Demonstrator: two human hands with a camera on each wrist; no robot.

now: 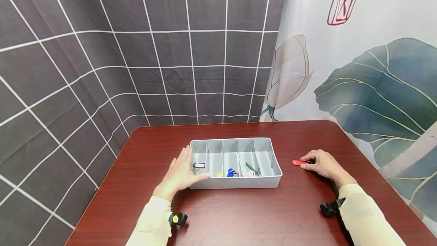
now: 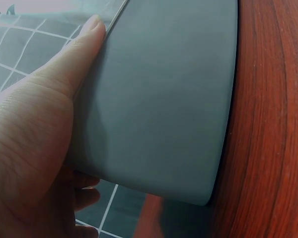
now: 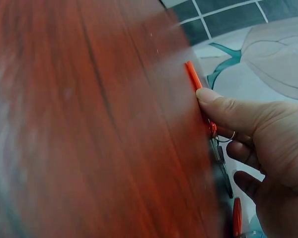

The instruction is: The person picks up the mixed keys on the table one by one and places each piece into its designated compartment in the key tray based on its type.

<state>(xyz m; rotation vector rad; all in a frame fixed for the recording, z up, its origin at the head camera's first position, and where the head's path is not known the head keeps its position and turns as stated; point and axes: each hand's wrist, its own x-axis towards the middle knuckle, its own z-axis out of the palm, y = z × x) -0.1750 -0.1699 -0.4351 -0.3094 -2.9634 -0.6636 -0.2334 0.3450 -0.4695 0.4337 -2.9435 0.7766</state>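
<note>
A pale grey tray with several compartments stands mid-table. My left hand rests at its front left corner, fingers straight along the left side, thumb on the front rim. In the left wrist view the thumb lies over the rim. To the tray's right, my right hand pinches a red key tag between thumb and fingers. The right wrist view has a ring and a key hanging from this tag, close to the tabletop; their lower part is dark and blurred.
Inside the tray lie a black-framed white tag, a yellow piece, a blue tag and a green tag with metal beside it. The reddish-brown table ends at a grid-patterned curtain and a floral one.
</note>
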